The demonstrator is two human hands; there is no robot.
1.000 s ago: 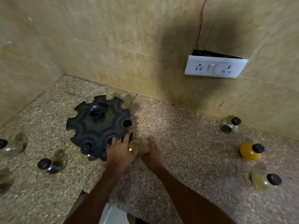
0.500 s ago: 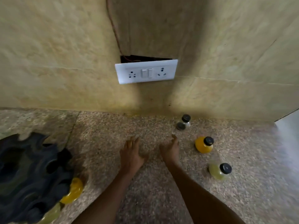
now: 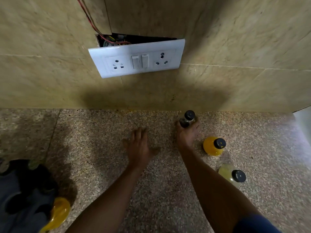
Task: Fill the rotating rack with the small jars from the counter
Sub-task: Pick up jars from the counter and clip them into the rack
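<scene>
Reaching w/ right hand (image 3: pixel 186 135), fingers round a dark-capped clear jar (image 3: pixel 187 119) on the counter (image 3: pixel 101 132) near the wall; firm grip or not, cannot tell. Left hand (image 3: pixel 139 147) flat, fingers spread, empty. Orange jar (image 3: pixel 212 146) & pale-yellow jar (image 3: pixel 233 175) just right of the forearm; rack (image 3: pixel 25 195) bottom-left w/ a yellow jar (image 3: pixel 58 212) at its edge.

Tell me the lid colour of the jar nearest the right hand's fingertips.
Black, on the clear jar by the wall; head view.
</scene>
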